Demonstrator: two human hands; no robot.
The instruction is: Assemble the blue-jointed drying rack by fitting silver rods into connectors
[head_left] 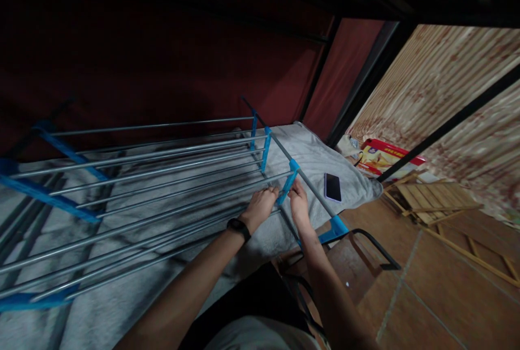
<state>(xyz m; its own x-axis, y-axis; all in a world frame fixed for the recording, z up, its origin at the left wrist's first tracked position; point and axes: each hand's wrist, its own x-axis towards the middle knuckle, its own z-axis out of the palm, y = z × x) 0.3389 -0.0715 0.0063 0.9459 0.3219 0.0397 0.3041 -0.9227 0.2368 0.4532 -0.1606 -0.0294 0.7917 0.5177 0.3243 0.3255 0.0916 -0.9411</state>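
Note:
A drying rack (pixel 162 210) of grey metal rods with blue plastic brackets lies on a grey blanket (pixel 309 147). My left hand (pixel 262 205), with a black band on its wrist, is closed at the rod ends beside a blue bracket (pixel 288 185). Its fingertips are partly hidden. On the other side of that bracket, my right hand (pixel 298 201) has its fingers curled against the plastic, thumb side up. A grey side tube (pixel 312 186) of the rack passes just beyond my right hand.
A phone (pixel 332 187) lies on the blanket right of my hands. A chair with a black frame (pixel 376 250) stands below the rack's end. Folded wooden furniture (pixel 439 201) and a red and yellow box (pixel 385 156) are on the tiled floor (pixel 442 296). Black posts rise behind.

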